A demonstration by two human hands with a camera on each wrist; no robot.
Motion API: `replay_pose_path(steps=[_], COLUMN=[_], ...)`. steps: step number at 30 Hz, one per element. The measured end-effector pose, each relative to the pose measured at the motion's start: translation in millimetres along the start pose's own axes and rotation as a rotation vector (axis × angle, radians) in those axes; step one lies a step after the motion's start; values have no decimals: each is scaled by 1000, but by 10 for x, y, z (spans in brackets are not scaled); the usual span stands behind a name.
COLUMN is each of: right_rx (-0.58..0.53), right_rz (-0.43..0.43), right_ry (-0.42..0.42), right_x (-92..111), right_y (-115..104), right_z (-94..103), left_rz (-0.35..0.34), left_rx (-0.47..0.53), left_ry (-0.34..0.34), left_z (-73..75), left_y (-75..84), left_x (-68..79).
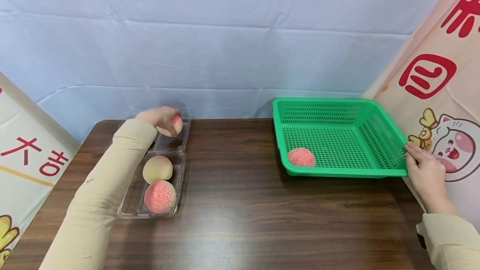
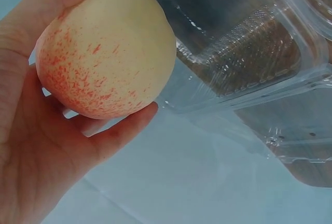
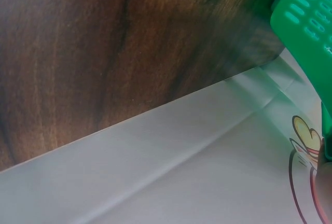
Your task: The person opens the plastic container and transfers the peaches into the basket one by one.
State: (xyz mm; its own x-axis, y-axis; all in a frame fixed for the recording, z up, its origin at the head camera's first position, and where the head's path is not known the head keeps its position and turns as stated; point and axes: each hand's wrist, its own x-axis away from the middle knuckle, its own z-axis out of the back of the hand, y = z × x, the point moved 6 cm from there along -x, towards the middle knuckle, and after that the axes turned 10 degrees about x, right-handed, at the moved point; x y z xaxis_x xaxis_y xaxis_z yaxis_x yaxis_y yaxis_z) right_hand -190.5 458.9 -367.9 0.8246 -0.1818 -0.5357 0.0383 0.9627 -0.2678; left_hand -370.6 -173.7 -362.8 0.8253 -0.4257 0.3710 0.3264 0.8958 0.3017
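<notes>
- A person's left hand (image 1: 158,116) holds a peach (image 2: 106,50) over the far end of a clear plastic tray (image 1: 130,197); thumb and fingers curve around the fruit.
- Two more peaches (image 1: 157,169) sit touching in the tray's near half.
- The right hand (image 1: 427,174) grips the rim of a green basket (image 1: 337,145), fingers closed on its right side; a pink peach (image 1: 301,157) lies in its near-left corner.

Left fingers (image 1: 168,122) round peach (image 1: 178,124); green basket (image 1: 345,172)
</notes>
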Motion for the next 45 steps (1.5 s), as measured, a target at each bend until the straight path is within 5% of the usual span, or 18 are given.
replay_pose_path(steps=[45], right_rx=[14], right_rz=[0], right_ry=[-7], right_x=[-5], right_y=[-32], right_z=[17], left_rz=[-114], left_rx=[-116], left_ry=[59], left_z=[108], left_y=[341], left_x=[3])
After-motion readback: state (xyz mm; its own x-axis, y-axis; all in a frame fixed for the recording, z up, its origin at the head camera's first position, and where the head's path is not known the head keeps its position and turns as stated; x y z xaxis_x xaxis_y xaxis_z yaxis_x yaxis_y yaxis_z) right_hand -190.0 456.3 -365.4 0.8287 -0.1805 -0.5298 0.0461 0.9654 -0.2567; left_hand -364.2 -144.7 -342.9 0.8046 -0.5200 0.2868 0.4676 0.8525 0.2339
